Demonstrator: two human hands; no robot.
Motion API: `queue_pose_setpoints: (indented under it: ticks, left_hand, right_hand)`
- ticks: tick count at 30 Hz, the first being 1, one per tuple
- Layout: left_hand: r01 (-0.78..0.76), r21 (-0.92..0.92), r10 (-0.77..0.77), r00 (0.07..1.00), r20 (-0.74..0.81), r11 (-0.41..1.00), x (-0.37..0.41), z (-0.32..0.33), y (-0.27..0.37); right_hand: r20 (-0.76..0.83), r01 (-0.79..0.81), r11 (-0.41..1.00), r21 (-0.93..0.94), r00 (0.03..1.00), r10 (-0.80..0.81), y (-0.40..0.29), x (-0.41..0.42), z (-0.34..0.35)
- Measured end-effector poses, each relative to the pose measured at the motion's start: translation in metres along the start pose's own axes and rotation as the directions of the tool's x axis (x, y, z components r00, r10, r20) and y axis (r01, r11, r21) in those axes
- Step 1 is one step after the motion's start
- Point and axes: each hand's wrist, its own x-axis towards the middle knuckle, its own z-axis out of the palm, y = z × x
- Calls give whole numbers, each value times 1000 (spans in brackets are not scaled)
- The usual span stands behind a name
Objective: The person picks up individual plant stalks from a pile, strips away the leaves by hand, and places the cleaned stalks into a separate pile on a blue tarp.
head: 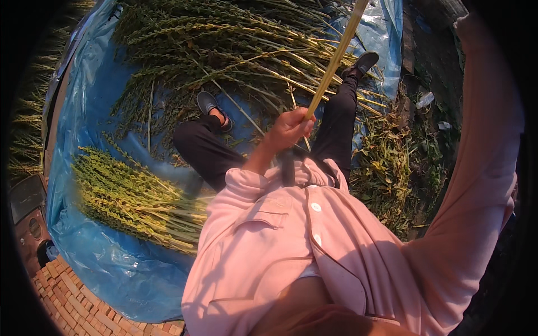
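My left hand (pixel 292 128) is closed around the lower end of a pale yellow, ridged plant stalk (pixel 336 61), which slants up and out of the frame top. Whether it is one stalk or several pressed together is unclear. My right arm (pixel 483 126) reaches toward the upper right corner; the hand itself is out of view. Before me, a large heap of cut stalks with green pods, like sesame (pixel 201 42), lies on blue plastic sheeting (pixel 90 101). On my left rests a yellower bundle of stalks (pixel 138 199), its bare ends toward my body.
My shoes (pixel 206 102) and outstretched legs (pixel 336 122) lie between the stalks. Dry leaves (pixel 386 164) and a clear plastic piece of litter (pixel 425 100) are at the right. A brick surface (pixel 80 304) and a rusty reddish-brown object (pixel 31 227) border the sheet's lower left.
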Motion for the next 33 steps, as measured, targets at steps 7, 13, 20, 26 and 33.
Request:
queue_pose_setpoints:
  ticks: [7, 13, 20, 26, 33]
  left_hand:
    - [-122, -84, 80, 917, -391, 989, -77, -30, 45]
    - [-169, 156, 229, 738, -635, 973, -148, -56, 62]
    - [-297, 193, 286, 308, -907, 935, -238, -87, 88]
    - [-94, 391, 358, -253, -899, 915, -361, -99, 120]
    - [129, 224, 254, -622, -740, 966, -525, -95, 65]
  right_hand:
    - [111, -47, 989, -142, 992, 63, 49, 72, 0]
    - [248, -54, 985, -163, 964, 94, 80, 112, 51]
    - [369, -207, 952, -225, 886, 280, 107, 113, 94]
    - [442, -227, 960, -164, 853, 277, 121, 123, 136]
    - [468, -94, 960, -264, 858, 213, 121, 102, 201]
